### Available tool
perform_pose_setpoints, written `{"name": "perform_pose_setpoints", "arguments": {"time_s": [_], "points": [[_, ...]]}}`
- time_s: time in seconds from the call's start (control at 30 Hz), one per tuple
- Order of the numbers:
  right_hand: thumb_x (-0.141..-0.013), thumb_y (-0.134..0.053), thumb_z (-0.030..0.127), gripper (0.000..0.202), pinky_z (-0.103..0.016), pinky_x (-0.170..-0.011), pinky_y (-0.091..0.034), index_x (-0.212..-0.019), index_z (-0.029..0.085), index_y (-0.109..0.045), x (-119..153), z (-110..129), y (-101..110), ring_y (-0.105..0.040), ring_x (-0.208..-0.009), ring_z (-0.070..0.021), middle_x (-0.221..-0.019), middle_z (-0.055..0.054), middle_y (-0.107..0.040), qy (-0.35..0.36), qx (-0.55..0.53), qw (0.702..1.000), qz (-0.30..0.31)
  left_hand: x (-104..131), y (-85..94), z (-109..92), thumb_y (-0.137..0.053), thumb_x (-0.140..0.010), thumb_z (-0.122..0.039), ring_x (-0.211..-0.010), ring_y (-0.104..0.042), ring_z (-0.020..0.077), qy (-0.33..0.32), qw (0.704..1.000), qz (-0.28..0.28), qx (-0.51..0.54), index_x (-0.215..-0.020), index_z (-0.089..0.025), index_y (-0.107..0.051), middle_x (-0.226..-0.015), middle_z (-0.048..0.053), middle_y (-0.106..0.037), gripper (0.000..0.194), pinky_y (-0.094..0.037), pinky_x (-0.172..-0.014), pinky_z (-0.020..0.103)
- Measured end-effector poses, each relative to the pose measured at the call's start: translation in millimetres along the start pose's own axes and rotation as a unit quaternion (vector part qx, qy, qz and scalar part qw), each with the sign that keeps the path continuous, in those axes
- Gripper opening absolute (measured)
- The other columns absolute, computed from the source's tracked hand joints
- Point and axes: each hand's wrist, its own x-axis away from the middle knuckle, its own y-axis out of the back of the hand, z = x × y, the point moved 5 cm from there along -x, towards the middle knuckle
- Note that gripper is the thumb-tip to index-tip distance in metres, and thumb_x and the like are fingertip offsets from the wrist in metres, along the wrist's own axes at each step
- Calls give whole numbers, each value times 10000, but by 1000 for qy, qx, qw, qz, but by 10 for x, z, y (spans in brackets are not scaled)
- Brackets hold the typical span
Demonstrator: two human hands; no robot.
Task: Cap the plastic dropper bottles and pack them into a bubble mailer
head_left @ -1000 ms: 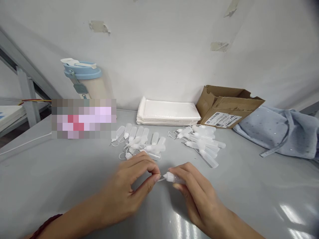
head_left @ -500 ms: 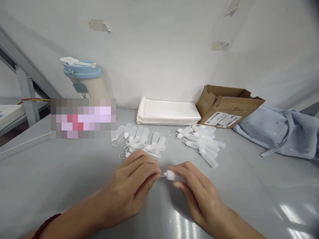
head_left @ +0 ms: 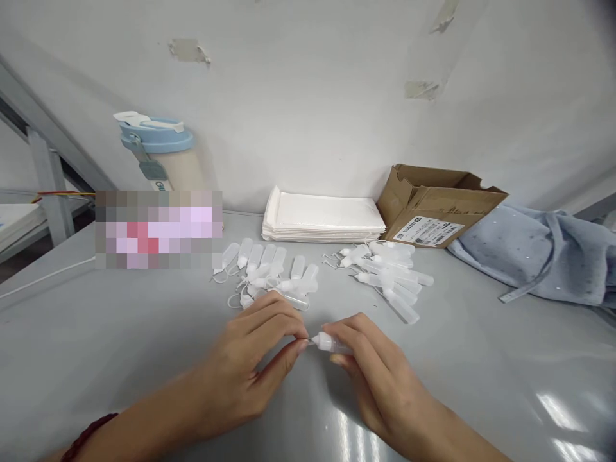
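Small translucent plastic bottle with a white cone-tipped cap, right at the centre of the action, lying sideways in the right grip! Thumb below, fingers above, the grip closed around the body; the cap pokes clear to the left, its narrow tip pointing straight at the other hand. Much of the body is tucked out of sight behind those fingers.

And look at the left grip: thumb and forefinger pinched together just beside that tip, closed on a thin pale piece bridging the slim gap. Exactly what the piece is, too small to tell. A dark red braided band rings the wrist behind.

All this over the near middle of the smooth grey table. Just beyond the left grip, a jumble of similar translucent bottles with thin white loops; off to the right, well apart from it, a second heap of translucent bottles, its nearest one slanting towards the right grip. On the far side, against the wall, a stack of flat white packets, with an open-topped brown cardboard box leaning right beside it.
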Motion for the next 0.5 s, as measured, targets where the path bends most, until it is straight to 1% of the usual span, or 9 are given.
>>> {"name": "perform_pose_setpoints", "arguments": {"time_s": [0.13,0.27,0.33,0.4,0.47,0.5], "points": [[-873,-368,-17,279,-292,-600,-498,-1115,79,-470,3,-5,-28,-514,-742,-184,-853,-112,-548,14,42,999,3,12,-34,19,-472,-862,-43,-789,-512,154,13,999,31,10,-908,-180,-539,-805,19,-586,159,-448,-748,307],[-915,-358,48,255,-294,-628,-517,-1140,92,-468,29,-47,-79,-544,-763,-183,-879,-109,-566,1,41,999,22,-6,-13,40,-456,-877,-67,-779,-525,155,16,999,33,-7,-891,-187,-546,-791,16,-597,151,-453,-743,304],[-934,-379,115,258,-322,-669,-528,-1184,104,-441,29,-74,-92,-554,-801,-197,-926,-115,-577,-8,47,998,30,-31,44,59,-460,-878,-80,-775,-535,152,12,999,18,-25,-874,-189,-555,-785,13,-602,145,-452,-748,301],[-934,-419,178,314,-369,-729,-528,-1237,101,-393,13,-127,-70,-553,-877,-225,-1006,-141,-570,-25,64,997,22,-58,143,100,-484,-873,-101,-779,-546,151,18,998,-13,-57,-869,-190,-566,-790,11,-610,122,-449,-755,298],[-925,-447,211,386,-416,-786,-513,-1279,93,-345,-13,-215,1,-531,-968,-258,-1082,-174,-539,-49,95,994,-11,-76,276,178,-518,-867,-150,-779,-557,155,53,991,-58,-104,-858,-196,-576,-798,9,-620,75,-447,-732,287],[-922,-450,215,405,-437,-807,-502,-1290,94,-331,-25,-269,47,-516,-1007,-271,-1109,-186,-522,-60,115,991,-31,-79,345,230,-531,-866,-188,-771,-561,158,84,985,-81,-127,-846,-202,-580,-800,7,-626,55,-448,-701,277]]}}
